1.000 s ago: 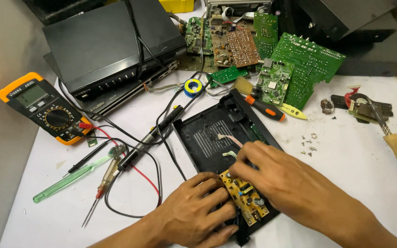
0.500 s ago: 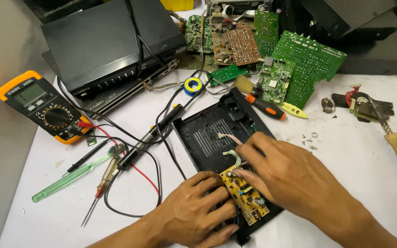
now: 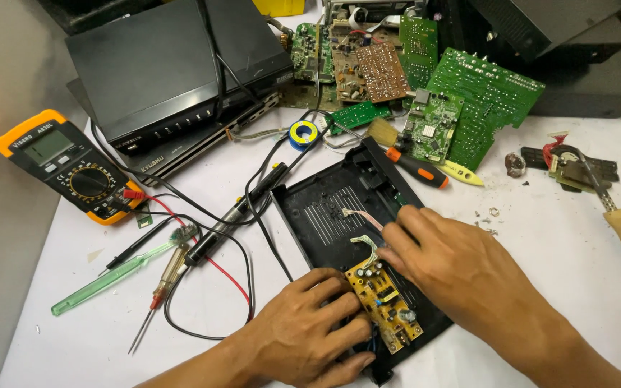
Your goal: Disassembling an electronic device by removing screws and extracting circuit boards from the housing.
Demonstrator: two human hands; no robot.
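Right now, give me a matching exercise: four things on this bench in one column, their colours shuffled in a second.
Things:
1. multimeter
2. small board under the hands
3. solder spool
4. open case

Colours:
A. black
B. blue and yellow
C. orange and dark grey
D. yellow-brown

Pairs: 1-C, 2-D, 3-B, 4-A

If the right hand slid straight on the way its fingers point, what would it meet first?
Probably the thin ribbon cable lying in the black case, just beyond the right hand; its fingers point up-left. Depth is unclear.
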